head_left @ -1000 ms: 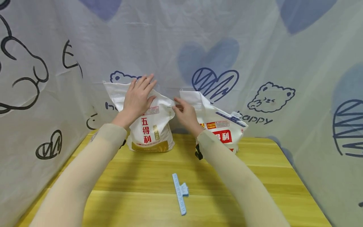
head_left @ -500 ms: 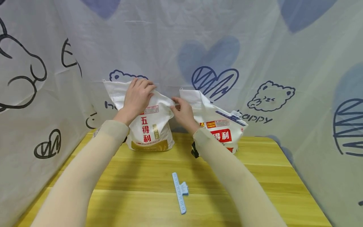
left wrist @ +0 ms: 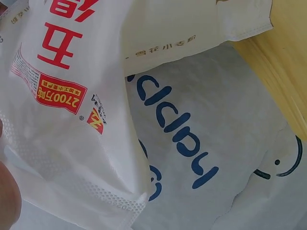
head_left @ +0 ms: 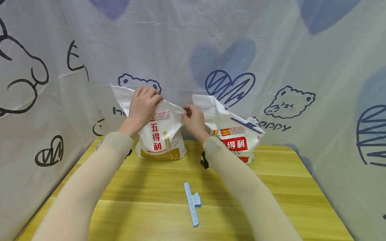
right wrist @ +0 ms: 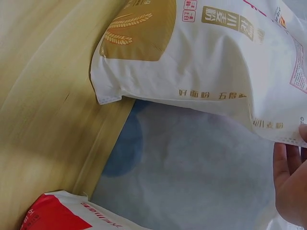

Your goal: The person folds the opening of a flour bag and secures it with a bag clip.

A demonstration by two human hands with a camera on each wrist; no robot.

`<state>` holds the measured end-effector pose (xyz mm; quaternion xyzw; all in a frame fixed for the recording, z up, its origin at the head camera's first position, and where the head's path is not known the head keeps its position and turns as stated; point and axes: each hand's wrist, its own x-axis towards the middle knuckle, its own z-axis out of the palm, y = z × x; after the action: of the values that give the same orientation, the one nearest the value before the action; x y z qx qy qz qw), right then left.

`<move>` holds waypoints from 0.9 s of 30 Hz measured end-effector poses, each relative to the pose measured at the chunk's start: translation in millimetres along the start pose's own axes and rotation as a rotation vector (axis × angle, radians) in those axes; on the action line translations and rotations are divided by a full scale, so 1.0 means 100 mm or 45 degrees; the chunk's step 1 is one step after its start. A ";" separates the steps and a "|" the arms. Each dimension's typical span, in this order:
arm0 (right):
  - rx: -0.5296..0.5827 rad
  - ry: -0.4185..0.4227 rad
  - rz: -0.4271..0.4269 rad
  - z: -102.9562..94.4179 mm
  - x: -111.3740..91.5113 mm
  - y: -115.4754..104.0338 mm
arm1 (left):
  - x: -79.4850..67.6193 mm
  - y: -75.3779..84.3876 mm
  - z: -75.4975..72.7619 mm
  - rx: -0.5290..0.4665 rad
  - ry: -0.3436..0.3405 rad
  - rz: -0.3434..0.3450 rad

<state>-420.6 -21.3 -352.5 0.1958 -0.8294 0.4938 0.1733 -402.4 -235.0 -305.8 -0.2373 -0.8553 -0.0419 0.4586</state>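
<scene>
A white flour bag (head_left: 173,134) with red characters and a gold base stands at the back left of the wooden table. My left hand (head_left: 141,108) grips the middle of its top edge, fingers bent over the rim. At the bag's upper right corner, my right hand (head_left: 194,122) pinches the edge between thumb and fingers. The left wrist view shows the bag's front (left wrist: 91,158) close up, with part of a finger or thumb at the left border. In the right wrist view, the right hand (right wrist: 292,187) holds the corner.
A second flour bag (head_left: 238,134), with a red label and a folded top, stands to the right, behind my right forearm. A light blue sealing clip (head_left: 191,204) lies on the table (head_left: 150,214) nearer to me. A printed cloth (head_left: 175,47) hangs behind the table.
My left fingers, spread over the bag's top a second ago, have come down and curled over its edge. The right hand keeps its pinch on the corner.
</scene>
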 end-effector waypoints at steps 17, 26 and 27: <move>-0.027 0.025 0.035 0.01 -0.11 -0.02 | -0.21 0.03 -0.18 -0.038 0.041 0.017; -0.170 -0.008 -0.151 0.04 -0.15 0.03 | -0.29 0.01 -0.27 -0.026 0.014 0.046; -0.194 -0.016 -0.167 0.05 -0.16 0.03 | -0.31 0.01 -0.28 -0.029 0.002 0.048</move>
<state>-408.3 -21.8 -364.4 0.2390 -0.8509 0.4157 0.2143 -366.1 -253.6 -314.8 -0.2586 -0.8499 -0.0430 0.4572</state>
